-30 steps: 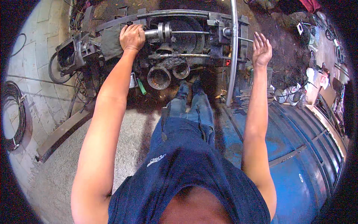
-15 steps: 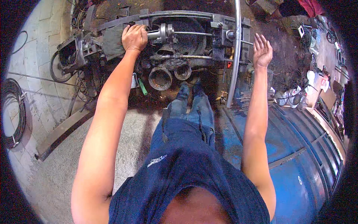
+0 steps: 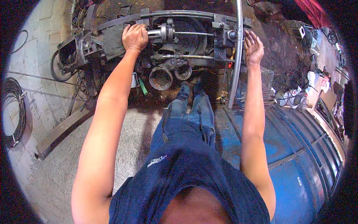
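A long, greasy machine with steel guide rods (image 3: 186, 57) stretches across in front of me. My left hand (image 3: 135, 37) is curled over its left part, beside a shiny shaft with a round collar (image 3: 166, 32); the palm hides what the fingers close on. From the collar a thin rod (image 3: 194, 34) runs right to a dark end block (image 3: 220, 41). My right hand (image 3: 254, 48) is at the machine's right end, fingers stretched and slightly bent, holding nothing visible. Just left of it a long, curved-looking metal pipe (image 3: 237, 59) crosses the end block.
Two round pipe openings (image 3: 161, 78) sit below the machine, with a green-handled thing (image 3: 143, 86) beside them. A large blue metal surface (image 3: 287, 156) lies at the right. Coiled black cable (image 3: 15, 112) rests at the far left. A red cloth (image 3: 312, 11) shows at the top right.
My right hand has moved left, closer to the metal pipe and the end block. My left hand stays in place on the machine. The red cloth at the top right has shifted.
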Action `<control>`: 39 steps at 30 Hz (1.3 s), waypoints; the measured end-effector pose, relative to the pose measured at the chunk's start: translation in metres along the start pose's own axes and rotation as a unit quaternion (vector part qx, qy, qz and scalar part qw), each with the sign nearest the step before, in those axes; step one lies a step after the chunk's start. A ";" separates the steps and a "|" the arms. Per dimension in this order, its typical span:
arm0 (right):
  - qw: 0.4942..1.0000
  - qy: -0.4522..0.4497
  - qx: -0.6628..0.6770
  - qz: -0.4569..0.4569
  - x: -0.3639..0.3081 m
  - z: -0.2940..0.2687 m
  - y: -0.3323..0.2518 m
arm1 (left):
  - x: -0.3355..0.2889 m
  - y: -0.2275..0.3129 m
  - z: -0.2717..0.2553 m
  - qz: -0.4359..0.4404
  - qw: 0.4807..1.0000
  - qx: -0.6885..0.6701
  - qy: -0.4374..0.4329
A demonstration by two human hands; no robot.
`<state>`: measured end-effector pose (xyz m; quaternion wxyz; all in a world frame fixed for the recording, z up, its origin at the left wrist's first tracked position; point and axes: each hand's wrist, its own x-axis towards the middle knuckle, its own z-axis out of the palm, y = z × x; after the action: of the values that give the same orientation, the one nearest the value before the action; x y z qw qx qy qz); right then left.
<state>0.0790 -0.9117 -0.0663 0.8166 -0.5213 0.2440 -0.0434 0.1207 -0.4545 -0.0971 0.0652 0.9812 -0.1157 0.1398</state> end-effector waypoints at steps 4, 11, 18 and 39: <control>0.994 -0.036 -0.058 0.083 -0.006 0.023 0.015 | 0.000 0.000 0.000 0.003 1.000 -0.005 0.007; 0.976 0.016 -0.195 0.096 -0.035 0.054 -0.024 | 0.001 0.002 -0.007 0.001 0.999 0.007 -0.032; 0.836 -0.054 -0.508 -0.202 -0.077 0.082 -0.046 | -0.026 0.027 -0.064 -0.010 0.989 -0.099 0.110; 0.716 -0.017 -0.658 -0.233 -0.133 0.080 -0.032 | -0.264 0.091 -0.081 -0.462 0.855 -0.164 -0.171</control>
<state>0.0038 -0.8165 0.0359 0.2352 -0.9682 0.0677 -0.0519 -0.1693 -0.4745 -0.0876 0.2618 0.9052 0.3201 -0.0978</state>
